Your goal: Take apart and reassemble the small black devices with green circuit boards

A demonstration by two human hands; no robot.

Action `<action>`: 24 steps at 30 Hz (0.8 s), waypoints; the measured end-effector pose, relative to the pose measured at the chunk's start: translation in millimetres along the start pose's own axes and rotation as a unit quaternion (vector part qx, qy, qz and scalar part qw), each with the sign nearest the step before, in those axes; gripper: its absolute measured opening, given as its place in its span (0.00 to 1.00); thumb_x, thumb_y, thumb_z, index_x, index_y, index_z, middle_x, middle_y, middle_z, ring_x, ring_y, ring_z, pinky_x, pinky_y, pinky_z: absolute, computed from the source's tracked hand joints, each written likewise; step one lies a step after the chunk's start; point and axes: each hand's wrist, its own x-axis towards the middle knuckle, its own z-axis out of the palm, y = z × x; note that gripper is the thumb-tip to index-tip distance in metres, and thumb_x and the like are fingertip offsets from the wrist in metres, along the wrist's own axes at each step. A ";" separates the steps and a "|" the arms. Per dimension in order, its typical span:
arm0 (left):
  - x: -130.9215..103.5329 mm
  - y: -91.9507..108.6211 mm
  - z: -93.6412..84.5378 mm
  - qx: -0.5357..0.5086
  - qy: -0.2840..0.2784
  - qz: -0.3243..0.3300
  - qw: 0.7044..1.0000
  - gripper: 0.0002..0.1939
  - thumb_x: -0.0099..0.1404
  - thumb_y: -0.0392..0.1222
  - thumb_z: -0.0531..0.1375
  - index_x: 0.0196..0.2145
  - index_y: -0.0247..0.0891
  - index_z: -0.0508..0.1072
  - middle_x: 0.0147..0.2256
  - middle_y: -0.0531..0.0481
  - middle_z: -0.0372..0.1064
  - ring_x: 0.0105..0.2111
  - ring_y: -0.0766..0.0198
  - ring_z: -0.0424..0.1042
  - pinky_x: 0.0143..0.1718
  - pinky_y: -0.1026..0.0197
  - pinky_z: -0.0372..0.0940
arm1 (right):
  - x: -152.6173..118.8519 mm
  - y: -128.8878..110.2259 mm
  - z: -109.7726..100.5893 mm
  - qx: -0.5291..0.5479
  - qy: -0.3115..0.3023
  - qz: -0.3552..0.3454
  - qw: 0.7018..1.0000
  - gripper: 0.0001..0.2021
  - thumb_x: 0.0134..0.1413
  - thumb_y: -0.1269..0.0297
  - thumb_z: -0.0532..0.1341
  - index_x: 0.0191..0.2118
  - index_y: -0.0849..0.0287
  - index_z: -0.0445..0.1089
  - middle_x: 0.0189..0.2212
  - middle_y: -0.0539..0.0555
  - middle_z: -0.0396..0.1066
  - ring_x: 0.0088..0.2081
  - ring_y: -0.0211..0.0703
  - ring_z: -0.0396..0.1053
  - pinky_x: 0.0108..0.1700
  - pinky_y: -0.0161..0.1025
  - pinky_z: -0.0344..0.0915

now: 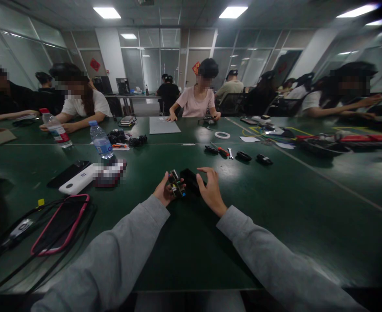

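Observation:
My left hand [164, 190] is closed around the edge of a small circuit board [177, 184]. Light-coloured connectors and a blue part show on the board, which is tilted above the table. Right beside it is a black plastic case [190, 180], its inner side dark. My right hand [211, 189] is at the case's right end, thumb and forefinger apart and curved. Whether the thumb touches the case I cannot tell.
Beyond my hands lie a wrench [230, 153], a red-and-black screwdriver [222, 151], black parts [244, 156] and a white ring [222, 135]. To the left are a pink-edged phone [61, 225], cables, a white device [77, 178] and water bottles [100, 141]. People sit around the table.

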 end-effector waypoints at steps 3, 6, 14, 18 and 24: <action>0.3 0.2 0.6 -0.003 -0.001 -0.001 1.000 0.27 0.56 0.60 0.58 0.48 0.41 0.65 0.41 0.45 0.72 0.38 0.57 0.74 0.38 0.54 0.68 | -5.9 -29.2 -4.7 0.006 -0.015 -0.060 0.998 0.12 0.60 0.63 0.53 0.48 0.60 0.62 0.45 0.58 0.61 0.50 0.48 0.57 0.53 0.49 0.57; -0.2 0.3 1.2 -0.012 -0.001 -0.009 1.000 0.25 0.56 0.60 0.57 0.45 0.40 0.68 0.36 0.47 0.73 0.34 0.61 0.74 0.36 0.58 0.68 | -16.5 -57.0 -3.8 0.018 -0.065 -0.106 0.992 0.14 0.60 0.64 0.54 0.50 0.59 0.60 0.48 0.58 0.59 0.52 0.48 0.56 0.55 0.49 0.57; -10.2 7.7 9.4 -0.003 -0.020 -0.024 1.000 0.26 0.58 0.61 0.54 0.42 0.36 0.71 0.38 0.45 0.72 0.32 0.64 0.72 0.34 0.62 0.66 | -32.1 -81.6 5.2 -0.062 -0.221 -0.151 0.961 0.27 0.58 0.65 0.56 0.62 0.58 0.49 0.59 0.60 0.47 0.60 0.53 0.46 0.60 0.54 0.52; -19.7 14.7 21.9 -0.020 0.006 0.013 1.000 0.23 0.58 0.60 0.54 0.44 0.42 0.69 0.30 0.51 0.70 0.26 0.66 0.69 0.29 0.63 0.63 | -25.3 -74.8 3.5 -0.060 -0.197 -0.134 0.969 0.29 0.60 0.64 0.54 0.64 0.57 0.43 0.61 0.59 0.43 0.62 0.52 0.43 0.62 0.54 0.50; -37.5 13.5 43.0 -0.009 -0.063 0.067 0.996 0.26 0.61 0.55 0.55 0.54 0.43 0.62 0.37 0.48 0.71 0.31 0.65 0.70 0.33 0.62 0.63 | -16.4 -63.6 0.4 -0.030 -0.133 -0.110 0.985 0.33 0.57 0.67 0.57 0.65 0.54 0.42 0.61 0.58 0.40 0.62 0.50 0.42 0.63 0.52 0.49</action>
